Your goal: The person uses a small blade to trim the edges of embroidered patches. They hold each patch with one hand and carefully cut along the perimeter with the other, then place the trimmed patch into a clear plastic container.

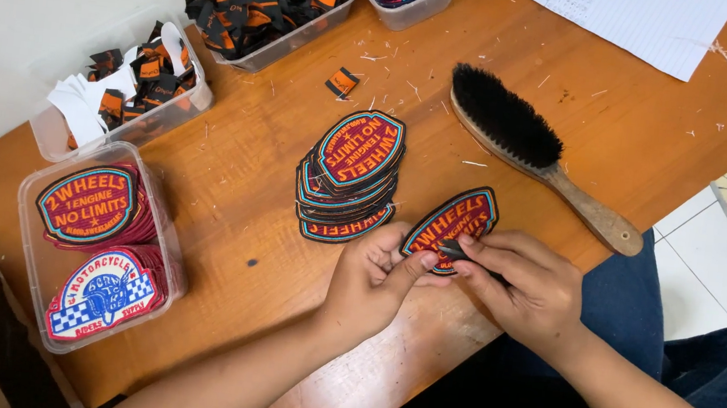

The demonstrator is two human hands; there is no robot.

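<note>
Both hands meet at the counter's near edge: left hand (374, 277) pinches the shield-shaped red-and-blue embroidered patch (451, 225) by its lower rim, right hand (524, 284) closed on a small dark tool, possibly snips. The patch looks light and flexible, best held by its edge. Beyond the fingers, a patch stack (350, 177); left, a clear tub (27, 232) of patches.

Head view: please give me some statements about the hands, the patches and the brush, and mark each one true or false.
1. Both hands hold one patch. True: the left hand and right hand grip its lower end.
2. The brush lies in a tub. False: it lies on the table.
3. A stack of patches sits on the table. True.
4. The brush bristles are white. False: they are black.
5. The sheet of paper lies under the stack. False: it lies at the table's far edge.
</note>
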